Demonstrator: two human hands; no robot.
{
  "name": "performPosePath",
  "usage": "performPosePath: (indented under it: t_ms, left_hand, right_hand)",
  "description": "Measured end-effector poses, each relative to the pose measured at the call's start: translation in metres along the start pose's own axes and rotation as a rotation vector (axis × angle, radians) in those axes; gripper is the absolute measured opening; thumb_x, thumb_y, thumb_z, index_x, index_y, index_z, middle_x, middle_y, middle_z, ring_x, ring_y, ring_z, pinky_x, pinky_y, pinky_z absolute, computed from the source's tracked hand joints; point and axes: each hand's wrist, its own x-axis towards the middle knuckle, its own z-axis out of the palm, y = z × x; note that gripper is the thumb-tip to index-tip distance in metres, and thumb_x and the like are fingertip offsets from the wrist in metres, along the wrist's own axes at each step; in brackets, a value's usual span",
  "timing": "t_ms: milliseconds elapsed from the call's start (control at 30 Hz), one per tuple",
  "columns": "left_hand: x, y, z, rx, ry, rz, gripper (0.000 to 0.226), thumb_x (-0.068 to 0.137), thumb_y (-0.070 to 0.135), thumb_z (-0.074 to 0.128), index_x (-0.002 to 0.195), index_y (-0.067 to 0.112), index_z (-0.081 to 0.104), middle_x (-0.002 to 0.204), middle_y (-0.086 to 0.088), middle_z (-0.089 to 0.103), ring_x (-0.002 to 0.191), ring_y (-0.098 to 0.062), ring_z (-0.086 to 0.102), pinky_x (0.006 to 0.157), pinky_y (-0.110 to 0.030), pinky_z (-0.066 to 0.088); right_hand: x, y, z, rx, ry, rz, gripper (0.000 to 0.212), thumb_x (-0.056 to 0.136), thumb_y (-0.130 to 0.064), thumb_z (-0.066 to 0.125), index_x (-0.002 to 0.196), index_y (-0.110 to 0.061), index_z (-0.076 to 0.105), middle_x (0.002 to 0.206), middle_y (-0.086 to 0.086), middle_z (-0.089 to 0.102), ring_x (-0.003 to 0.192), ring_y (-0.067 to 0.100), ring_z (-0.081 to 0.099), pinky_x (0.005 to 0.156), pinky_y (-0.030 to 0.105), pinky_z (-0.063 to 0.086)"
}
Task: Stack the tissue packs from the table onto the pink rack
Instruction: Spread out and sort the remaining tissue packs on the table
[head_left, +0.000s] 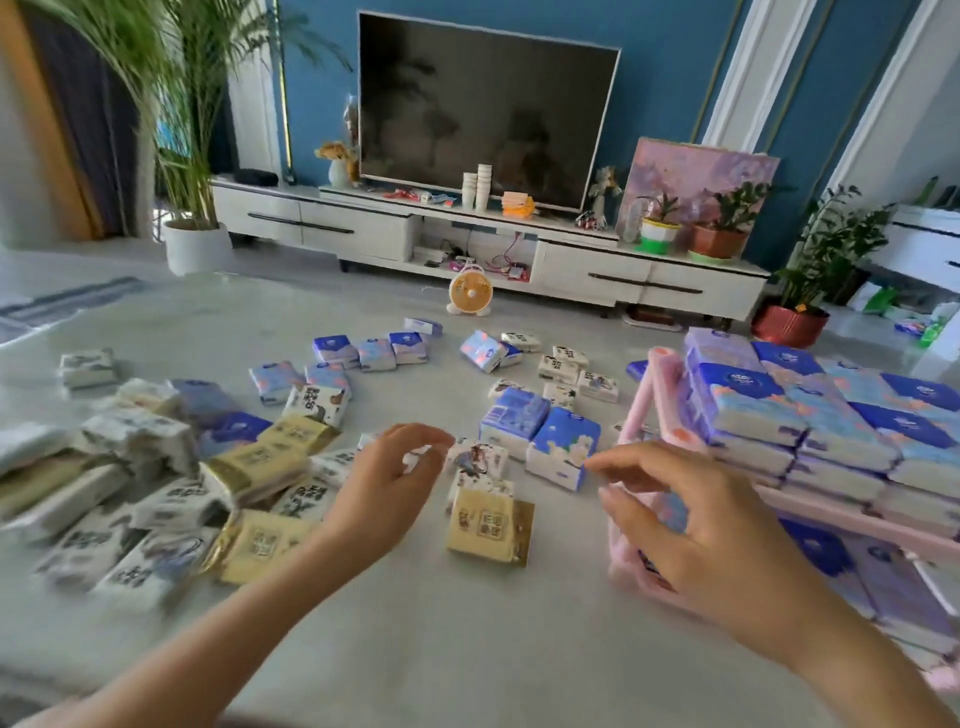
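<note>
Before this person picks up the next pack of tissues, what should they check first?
1. Left hand free: ok, holds nothing.
2. Right hand free: ok, holds nothing.
3. Pack within reach: ok, gold rectangular tissue pack lies between the hands on the grey table.
4. Room on pink plastic rack: cannot tell, blue-and-white tissue packs cover its top shelf.
5. Those packs lie flat: ok.

One wide head-worn view looks forward and down across the desk (415, 634), close above the left hand (384, 488) and right hand (691, 530), with the rack (662, 384) at right and the TV (488, 114) far ahead.
</note>
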Motion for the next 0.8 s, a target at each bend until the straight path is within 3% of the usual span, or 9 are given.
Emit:
performPosePath:
  t_ms: [67,167,267,433,533,600,700,800]
  left_hand:
    - [0.003,-0.019,-0.006,-0.048,0.039,-0.047,0.018,0.094,0.014,0.049,0.095,0.026,0.062,0.102,0.005,0.061,0.086,-0.006,0.057,0.069,-0.016,0.043]
    - [0.007,-0.039,-0.012,-0.134,0.084,-0.074,0.023,0.093,0.008,0.048,0.087,0.027,0.060,0.089,0.010,0.061,0.075,-0.003,0.056,0.057,-0.010,0.041]
    - [0.015,-0.040,-0.029,-0.170,0.064,-0.036,0.020,0.093,0.011,0.049,0.092,0.026,0.062,0.085,0.019,0.060,0.072,0.005,0.055,0.057,-0.009,0.042]
    - [0.030,-0.053,-0.068,-0.289,0.206,-0.087,0.020,0.093,0.012,0.046,0.100,0.023,0.061,0.096,0.014,0.063,0.091,0.000,0.059,0.080,-0.024,0.051]
    - [0.038,-0.068,-0.094,-0.309,0.296,-0.124,0.016,0.093,0.015,0.047,0.100,0.026,0.057,0.094,0.016,0.061,0.084,0.002,0.058,0.066,-0.011,0.048]
    - [0.041,-0.078,-0.111,-0.348,0.315,-0.151,0.016,0.093,0.015,0.048,0.098,0.028,0.057,0.093,0.013,0.063,0.082,0.001,0.059,0.062,-0.012,0.049]
    - [0.040,-0.092,-0.132,-0.354,0.318,-0.198,0.019,0.092,0.016,0.049,0.091,0.033,0.056,0.091,0.013,0.064,0.080,-0.002,0.061,0.072,-0.023,0.053]
    - [0.039,-0.102,-0.148,-0.422,0.338,-0.228,0.017,0.092,0.014,0.049,0.091,0.028,0.059,0.088,0.011,0.066,0.077,-0.002,0.063,0.066,-0.020,0.053]
  right_hand:
    - [0.013,-0.002,0.017,0.054,-0.043,0.028,0.014,0.087,-0.029,0.061,0.088,-0.043,0.060,0.104,-0.035,0.057,0.094,-0.011,0.056,0.080,-0.001,0.035]
    - [0.035,-0.006,0.050,0.124,-0.137,0.094,0.020,0.086,-0.018,0.062,0.089,-0.038,0.062,0.099,-0.028,0.063,0.092,-0.007,0.058,0.080,0.003,0.040]
    - [0.067,-0.012,0.091,0.167,-0.179,0.161,0.016,0.087,-0.013,0.061,0.094,-0.027,0.065,0.092,-0.015,0.068,0.088,-0.005,0.060,0.078,0.008,0.045]
    - [0.153,-0.025,0.172,0.273,-0.217,0.292,0.017,0.090,-0.018,0.057,0.107,-0.019,0.061,0.098,-0.004,0.063,0.091,0.010,0.060,0.078,0.021,0.049]
    - [0.217,-0.029,0.214,0.270,-0.232,0.358,0.024,0.090,-0.020,0.057,0.112,-0.013,0.059,0.101,0.002,0.059,0.094,0.015,0.056,0.081,0.028,0.047]
    - [0.255,-0.031,0.238,0.144,-0.206,0.382,0.030,0.089,-0.022,0.056,0.116,-0.008,0.058,0.105,0.006,0.060,0.097,0.017,0.055,0.081,0.030,0.044]
    - [0.295,-0.031,0.275,-0.042,-0.301,0.453,0.057,0.086,-0.034,0.059,0.132,-0.004,0.044,0.121,0.012,0.055,0.117,0.025,0.051,0.088,0.032,0.044]
    - [0.310,-0.030,0.299,-0.157,-0.455,0.541,0.082,0.084,-0.042,0.060,0.146,-0.011,0.017,0.130,0.010,0.048,0.119,0.028,0.050,0.090,0.031,0.045]
